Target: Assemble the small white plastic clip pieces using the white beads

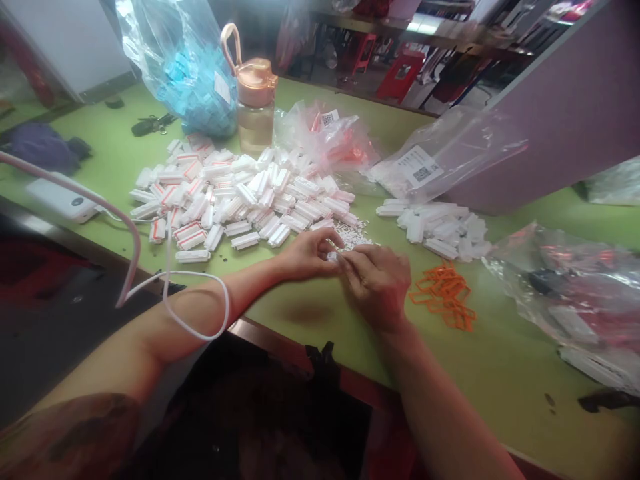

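Pinching a small white piece [333, 256] between thumb and fingers, the left hand [307, 255] seems to steady it for the right hand [377, 283], whose fingertips are closed together at its near side; whether they grip the piece itself or something tiny against it, I cannot tell. The piece is held low over the green tabletop [500, 373], just beside the scattered tiny white parts [354, 235], probably so that these lie within a short reach. Beyond and to the left spreads a large pile of white plastic casings [250, 193], some with orange edges; a smaller heap of white casings [440, 230] lies apart on the right, with orange rectangular frames [444, 293] nearer the right wrist. Keeping the kinds apart likely makes each easy to pick out. The drink bottle [256, 120] stands upright behind the large pile, likely to leave the near edge free for the forearms.
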